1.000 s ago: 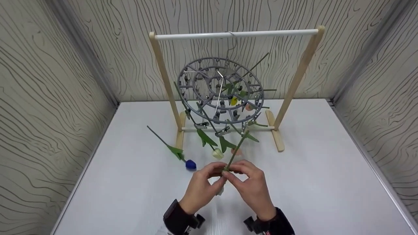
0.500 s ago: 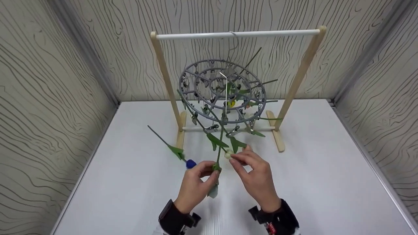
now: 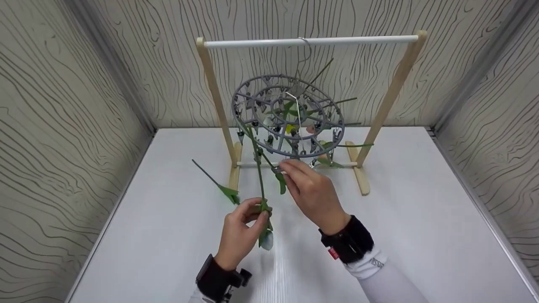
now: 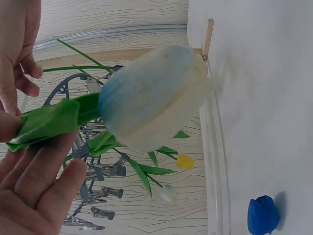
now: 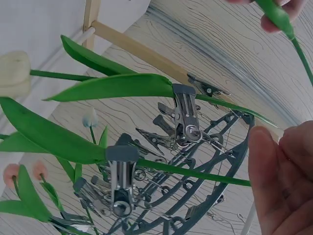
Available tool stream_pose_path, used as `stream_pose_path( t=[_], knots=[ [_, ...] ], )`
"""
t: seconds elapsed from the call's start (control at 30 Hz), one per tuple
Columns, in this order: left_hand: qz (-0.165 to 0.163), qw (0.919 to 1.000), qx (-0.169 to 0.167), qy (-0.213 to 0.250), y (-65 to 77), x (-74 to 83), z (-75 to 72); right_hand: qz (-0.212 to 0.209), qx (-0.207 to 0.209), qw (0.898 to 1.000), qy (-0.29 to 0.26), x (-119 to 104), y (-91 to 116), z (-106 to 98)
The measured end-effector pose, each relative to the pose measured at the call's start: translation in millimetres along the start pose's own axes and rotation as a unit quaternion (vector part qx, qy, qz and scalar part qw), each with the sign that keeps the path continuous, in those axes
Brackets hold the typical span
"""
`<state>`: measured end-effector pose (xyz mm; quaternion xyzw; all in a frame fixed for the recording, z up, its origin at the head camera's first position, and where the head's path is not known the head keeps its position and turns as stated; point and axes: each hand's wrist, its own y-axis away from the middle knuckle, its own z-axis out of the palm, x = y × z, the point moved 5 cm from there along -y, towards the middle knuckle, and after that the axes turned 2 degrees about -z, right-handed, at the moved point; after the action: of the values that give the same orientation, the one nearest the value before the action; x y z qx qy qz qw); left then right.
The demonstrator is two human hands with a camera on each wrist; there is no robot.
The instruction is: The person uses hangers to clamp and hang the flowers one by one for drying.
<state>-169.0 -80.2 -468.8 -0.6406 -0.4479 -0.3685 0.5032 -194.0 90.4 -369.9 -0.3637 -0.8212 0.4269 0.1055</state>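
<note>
A tulip with a pale blue-and-white bloom (image 4: pixel 154 98) hangs head down from my left hand (image 3: pixel 240 235), which pinches it by the leaves. Its stem (image 3: pixel 260 179) points up past the front left of a round grey clip hanger (image 3: pixel 269 148). My right hand (image 3: pixel 316 193) is at the hanger's front rim, fingers loosely bent beside the clips. I see nothing held in it. In the right wrist view, one metal clip (image 5: pixel 185 115) grips a white tulip (image 5: pixel 13 73), and another clip (image 5: pixel 122 181) grips a second green stem (image 5: pixel 195 173).
The hanger hooks over a white bar (image 3: pixel 358 41) on a wooden stand (image 3: pixel 393 92). More tulips, one yellow (image 4: pixel 185 161), hang from its clips. A blue tulip (image 4: pixel 263 215) lies on the white table (image 3: pixel 168 252), its bloom behind my left hand in the head view. Patterned walls surround the table.
My right hand has left the held tulip and moved up to the front clips, passing the white bloom. The left hand has carried its tulip leftward. The hanger has turned somewhat.
</note>
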Motion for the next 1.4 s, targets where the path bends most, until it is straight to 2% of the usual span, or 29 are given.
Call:
stream_pose_path(
  t=[0.17,0.3,0.53,0.7,0.83,1.0,1.4],
  knots=[
    [0.004,0.9999,0.014,-0.004,-3.2,1.5,-6.8,0.011,-0.030,0.999,0.027,4.2,-22.2,9.0],
    [0.008,0.9997,0.024,-0.008,-5.1,1.8,-10.4,0.029,-0.047,0.997,0.053,10.0,-28.4,12.1],
    [0.012,0.9996,0.025,-0.009,-9.8,2.2,-12.3,0.054,-0.042,0.993,0.098,23.9,-17.0,5.1],
    [0.014,0.9997,0.019,0.001,-15.0,3.9,-11.4,0.052,-0.014,0.988,0.146,34.3,-9.1,-3.5],
    [0.011,0.9999,0.013,0.003,-18.3,4.4,-9.2,0.066,0.001,0.987,0.148,43.1,-7.7,-10.7],
    [0.013,0.9999,0.004,0.004,-19.0,7.8,-3.0,0.090,-0.003,0.986,0.142,55.8,-3.6,-19.7],
    [0.001,0.9994,-0.023,-0.028,-28.5,12.6,9.8,0.112,0.002,0.985,0.131,77.8,4.3,-33.8]
  ],
)
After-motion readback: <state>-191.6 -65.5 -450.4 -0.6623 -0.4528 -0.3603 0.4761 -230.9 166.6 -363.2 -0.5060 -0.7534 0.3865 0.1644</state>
